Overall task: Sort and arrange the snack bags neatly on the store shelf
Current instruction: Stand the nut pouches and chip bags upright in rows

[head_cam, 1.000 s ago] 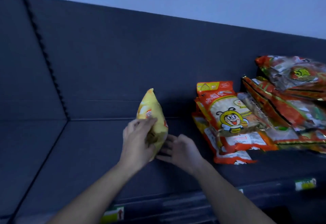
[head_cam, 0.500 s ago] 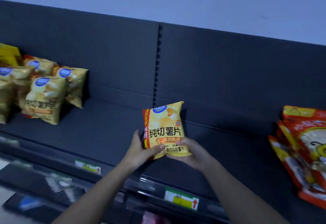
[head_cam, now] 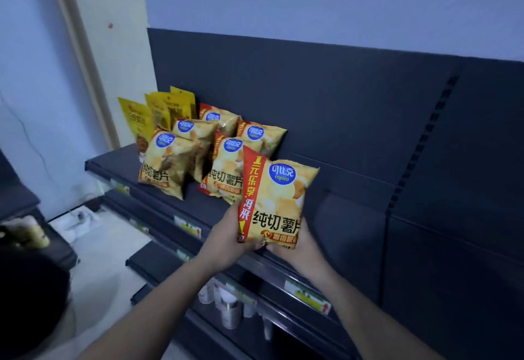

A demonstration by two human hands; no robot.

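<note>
Head camera is showing the left hand and right hand gripping the bottom corners of a puffy, shiny yellow chip bag, upright over the flat dark shelf, partly hiding other puffy chip bags standing beside flat yellow pouches.

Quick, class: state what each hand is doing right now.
Left hand: holding the chip bag at its lower left edge.
Right hand: holding the same chip bag at its lower right corner.

Shelf open right of chip bags; bags crowd left end; back panel behind.
</note>
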